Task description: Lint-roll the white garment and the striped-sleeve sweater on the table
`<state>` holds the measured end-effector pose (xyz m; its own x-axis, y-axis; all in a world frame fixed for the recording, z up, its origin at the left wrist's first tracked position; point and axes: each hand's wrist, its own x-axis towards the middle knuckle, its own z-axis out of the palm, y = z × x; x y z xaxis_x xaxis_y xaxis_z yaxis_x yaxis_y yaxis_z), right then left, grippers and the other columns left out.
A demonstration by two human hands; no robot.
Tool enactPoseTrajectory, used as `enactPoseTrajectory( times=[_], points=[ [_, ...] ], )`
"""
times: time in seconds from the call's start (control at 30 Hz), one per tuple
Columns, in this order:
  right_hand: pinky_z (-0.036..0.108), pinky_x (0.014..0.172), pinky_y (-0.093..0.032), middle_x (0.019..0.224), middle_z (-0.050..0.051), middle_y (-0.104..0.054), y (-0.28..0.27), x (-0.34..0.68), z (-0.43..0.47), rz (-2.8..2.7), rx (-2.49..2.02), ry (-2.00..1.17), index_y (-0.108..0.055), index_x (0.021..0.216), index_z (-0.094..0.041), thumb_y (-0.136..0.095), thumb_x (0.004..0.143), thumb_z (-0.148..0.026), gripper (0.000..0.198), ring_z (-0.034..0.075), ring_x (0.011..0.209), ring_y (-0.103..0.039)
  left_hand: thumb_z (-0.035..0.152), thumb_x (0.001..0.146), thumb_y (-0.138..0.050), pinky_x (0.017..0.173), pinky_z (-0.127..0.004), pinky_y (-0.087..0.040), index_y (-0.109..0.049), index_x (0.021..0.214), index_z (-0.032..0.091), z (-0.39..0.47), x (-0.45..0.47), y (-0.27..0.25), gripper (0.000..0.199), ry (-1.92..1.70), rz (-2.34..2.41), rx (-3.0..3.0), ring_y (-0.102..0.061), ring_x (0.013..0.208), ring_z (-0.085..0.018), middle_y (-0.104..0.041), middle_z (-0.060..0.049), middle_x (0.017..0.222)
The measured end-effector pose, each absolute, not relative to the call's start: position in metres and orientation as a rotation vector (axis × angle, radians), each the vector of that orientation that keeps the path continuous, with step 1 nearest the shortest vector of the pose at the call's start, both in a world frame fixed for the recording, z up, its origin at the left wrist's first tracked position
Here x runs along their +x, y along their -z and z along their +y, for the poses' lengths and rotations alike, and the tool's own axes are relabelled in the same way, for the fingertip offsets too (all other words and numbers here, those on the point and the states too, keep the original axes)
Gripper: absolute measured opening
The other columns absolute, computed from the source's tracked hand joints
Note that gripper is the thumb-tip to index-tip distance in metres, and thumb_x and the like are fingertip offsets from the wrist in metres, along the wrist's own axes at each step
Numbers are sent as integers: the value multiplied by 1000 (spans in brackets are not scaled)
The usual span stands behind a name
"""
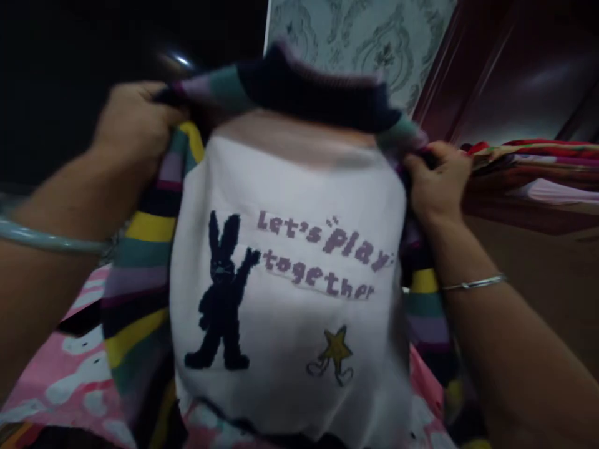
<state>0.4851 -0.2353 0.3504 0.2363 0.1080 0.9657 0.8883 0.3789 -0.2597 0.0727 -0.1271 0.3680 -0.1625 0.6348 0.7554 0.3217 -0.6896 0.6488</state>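
Note:
A knitted sweater (290,312) hangs spread out in front of me, its pale front facing me. On it are a dark rabbit, a yellow star with legs and the words "Let's play together". The sleeves are striped in yellow, green, purple and navy, and the high collar is navy. My left hand (135,121) is closed on the sweater's left shoulder, slightly blurred. At the opposite shoulder, my right hand (440,178) pinches the fabric between thumb and fingers. Both hands hold the sweater up by its top corners.
Pink fabric with white shapes (60,380) lies below, behind the sweater. Folded cloths (538,156) are stacked on a shelf at the right, beneath a dark reddish panel (505,68). Patterned wallpaper (355,37) shows at the back.

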Motion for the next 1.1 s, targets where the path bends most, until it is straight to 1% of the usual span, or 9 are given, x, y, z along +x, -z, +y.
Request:
enactPoseTrajectory(
  times=[0.13,0.27,0.37,0.47,0.57,0.67,0.8,0.97,1.1],
  points=[
    [34,77,-46,80,5,-66,-300,499,-133,-1185,-1458,463,-70,90,-13,-59,81,-21,16,20,78,-57,27,90,-51,93,-37,-47,-61,122,-2,-63,122,-329,45,-1788,1405,2086,-62,112,-25,-69,-10,117],
    [40,87,-48,96,11,-72,-225,507,-70,-1268,-1685,272,-67,117,-11,-54,82,-20,39,25,90,-63,25,86,-55,103,-33,-43,-60,130,8,11,158,-244,47,-1392,1636,2217,-60,120,-23,-66,-12,129],
    [36,88,-49,101,10,-74,-149,509,-78,-1430,-1738,149,-68,119,-15,-56,79,-19,42,23,90,-66,28,69,-70,95,-31,-49,-66,123,15,35,154,-160,55,-992,1627,2266,-66,109,-26,-72,-10,119],
    [34,87,-51,102,9,-75,-77,516,-119,-1552,-1818,24,-71,115,-17,-56,80,-20,38,23,93,-67,41,65,-70,94,-36,-50,-69,118,18,31,126,-87,59,-720,1664,2229,-66,110,-31,-74,-10,114],
    [39,93,-48,117,15,-70,-31,528,-163,-1603,-2067,-31,-63,129,-15,-61,82,-29,49,30,109,-63,55,63,-66,96,-42,-49,-66,126,16,17,93,-39,74,-520,1704,2210,-62,116,-37,-70,-15,119],
    [41,90,-48,131,19,-61,-13,540,-188,-1575,-2437,-60,-45,147,-17,-66,81,-43,74,36,118,-58,65,65,-60,102,-49,-44,-47,145,14,-1,69,-14,96,-438,1843,2240,-54,126,-42,-60,-21,133],
    [36,81,-48,114,16,-69,0,551,-200,-1529,-2521,-250,-35,152,-18,-64,83,-36,78,31,102,-66,67,67,-59,98,-48,-46,-32,153,19,-32,55,-1,102,-385,1920,2237,-61,113,-40,-61,-19,125],
    [30,73,-50,97,4,-74,-8,565,-192,-1429,-2161,-277,-49,144,-18,-58,74,-18,70,22,83,-68,63,65,-61,82,-46,-52,-32,154,24,-68,54,3,102,-298,1878,2224,-68,95,-37,-63,-18,122],
    [32,75,-50,96,5,-70,-69,587,-174,-1425,-1987,122,-68,125,-21,-52,73,-15,55,22,81,-64,55,61,-64,90,-45,-52,-51,142,24,-79,52,1,88,-491,1789,2097,-68,103,-36,-69,-15,121]
  ],
)
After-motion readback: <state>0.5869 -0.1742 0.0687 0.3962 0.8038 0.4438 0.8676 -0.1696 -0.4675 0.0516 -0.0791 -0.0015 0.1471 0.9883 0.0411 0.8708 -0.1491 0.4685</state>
